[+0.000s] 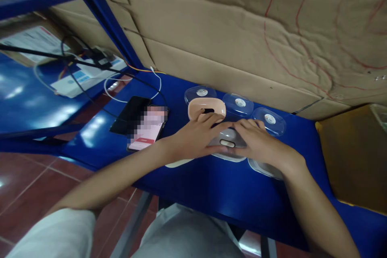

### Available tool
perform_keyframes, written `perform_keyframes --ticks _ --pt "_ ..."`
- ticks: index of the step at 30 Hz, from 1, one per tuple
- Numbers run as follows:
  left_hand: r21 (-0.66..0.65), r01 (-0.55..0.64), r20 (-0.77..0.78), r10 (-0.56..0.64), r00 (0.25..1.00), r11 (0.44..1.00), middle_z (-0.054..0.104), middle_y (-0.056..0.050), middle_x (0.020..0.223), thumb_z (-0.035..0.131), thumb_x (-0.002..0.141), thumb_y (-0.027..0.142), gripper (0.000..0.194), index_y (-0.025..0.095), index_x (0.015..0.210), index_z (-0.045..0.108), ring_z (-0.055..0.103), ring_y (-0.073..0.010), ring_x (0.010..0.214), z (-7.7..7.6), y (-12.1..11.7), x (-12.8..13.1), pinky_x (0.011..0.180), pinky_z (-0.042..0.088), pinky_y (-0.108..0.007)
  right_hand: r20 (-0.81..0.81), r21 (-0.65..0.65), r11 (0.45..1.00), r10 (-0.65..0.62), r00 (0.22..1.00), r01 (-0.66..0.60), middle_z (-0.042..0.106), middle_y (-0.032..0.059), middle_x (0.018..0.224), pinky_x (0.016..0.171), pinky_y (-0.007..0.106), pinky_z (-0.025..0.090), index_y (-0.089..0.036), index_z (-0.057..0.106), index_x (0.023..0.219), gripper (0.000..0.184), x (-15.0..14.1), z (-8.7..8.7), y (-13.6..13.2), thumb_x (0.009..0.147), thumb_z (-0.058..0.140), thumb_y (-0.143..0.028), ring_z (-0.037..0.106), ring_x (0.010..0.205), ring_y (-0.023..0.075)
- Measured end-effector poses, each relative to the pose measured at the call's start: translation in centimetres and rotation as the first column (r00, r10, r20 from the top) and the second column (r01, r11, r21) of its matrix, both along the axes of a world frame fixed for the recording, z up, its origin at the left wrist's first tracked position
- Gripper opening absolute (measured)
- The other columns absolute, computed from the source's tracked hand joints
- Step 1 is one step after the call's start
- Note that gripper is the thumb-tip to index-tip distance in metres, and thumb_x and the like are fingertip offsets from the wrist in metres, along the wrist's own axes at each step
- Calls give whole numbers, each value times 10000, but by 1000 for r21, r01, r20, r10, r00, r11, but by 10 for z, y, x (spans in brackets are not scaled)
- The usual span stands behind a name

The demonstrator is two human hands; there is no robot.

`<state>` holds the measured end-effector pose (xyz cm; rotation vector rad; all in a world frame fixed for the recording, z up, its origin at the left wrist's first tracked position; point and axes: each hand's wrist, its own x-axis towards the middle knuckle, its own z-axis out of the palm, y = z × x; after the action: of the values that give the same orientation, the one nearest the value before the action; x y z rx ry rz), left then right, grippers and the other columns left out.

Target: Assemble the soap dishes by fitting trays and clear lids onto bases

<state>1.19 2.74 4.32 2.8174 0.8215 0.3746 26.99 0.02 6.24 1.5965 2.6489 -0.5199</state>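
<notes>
A grey, rounded, lidded container (232, 134) with a pale oval inset on top sits between my hands on the blue table. My left hand (196, 139) grips its left side, thumb along the near edge and fingers over the far side. Opposite it, my right hand (258, 139) holds the right side, and the two thumbs nearly meet at the front. Just beyond my left fingers is a peach lid (193, 108) with a dark oval opening. A cream edge (181, 163) shows below my left forearm. Under my right wrist lies another greyish, see-through container (266, 169), partly hidden.
Clear plastic pieces with round stickers (240, 109) line the back of the blue table (211, 185). Two phones (151, 129) lie at left near a white cable (109, 92). A brown box (356, 157) stands at right; a cardboard wall (217, 28) rises behind.
</notes>
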Motion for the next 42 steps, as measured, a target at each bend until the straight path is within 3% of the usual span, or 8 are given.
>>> perform_keyframes --ticks 6,13,20,27,32,37,39,42 --pt "-20 102 14 -101 995 995 547 -193 1610 783 942 691 840 244 1593 497 448 -397 1567 -19 -2 -9 1335 231 -648 -55 -107 994 13 998 -19 707 104 1425 1125 582 459 -289 603 1450 484 -5 10 -7 1032 692 -516 635 1336 377" --pt "54 146 -82 -142 987 988 532 -193 1623 772 1000 569 588 283 1491 621 424 -395 1593 -19 -5 -8 1340 186 -711 -65 -159 987 -9 998 -1 701 98 1470 1143 571 481 -313 559 1531 468 -7 21 -12 1098 581 -491 641 1372 355" --pt "-16 151 55 -150 987 988 595 -186 1579 603 1084 630 493 292 1429 700 477 -368 1572 -16 -4 -8 1348 190 -710 -112 -201 977 46 993 -68 567 94 1643 1210 570 450 -358 411 1671 881 -2 15 -16 911 848 -437 533 1510 381" --pt "-167 138 116 -119 986 976 633 -154 1547 590 1110 570 408 306 1386 735 513 -354 1541 -8 -1 -7 1348 213 -707 -169 -304 947 51 984 -101 675 57 1500 1095 513 526 -373 569 1548 725 6 19 1 904 816 -596 636 1349 348" --pt "-222 125 115 -101 988 967 540 -155 1667 628 1090 568 407 321 1396 735 399 -401 1627 -7 -1 -8 1318 261 -745 -186 -324 938 60 981 -119 695 65 1441 1069 502 534 -364 619 1488 647 5 21 5 911 802 -591 645 1304 344" --pt "-119 -36 77 45 996 992 421 -209 1745 649 1048 660 744 265 1654 475 328 -409 1660 -12 1 -8 1316 214 -777 -182 -208 977 14 983 -52 614 72 1581 1179 520 493 -366 543 1588 724 24 27 3 946 765 -617 594 1432 355" --pt "-37 -165 50 167 985 986 411 -216 1747 673 1050 607 699 267 1637 498 357 -425 1641 -15 5 -9 1307 172 -800 -148 -129 992 -33 988 13 583 87 1615 1216 547 470 -348 522 1614 759 34 27 5 947 752 -628 559 1481 376" --pt "19 -262 26 261 965 965 524 -202 1666 619 1091 430 431 272 1490 654 479 -428 1560 -17 12 -13 1283 203 -808 -87 -59 995 -80 993 75 573 109 1617 1235 598 448 -342 517 1617 744 42 19 12 953 740 -593 525 1516 399"
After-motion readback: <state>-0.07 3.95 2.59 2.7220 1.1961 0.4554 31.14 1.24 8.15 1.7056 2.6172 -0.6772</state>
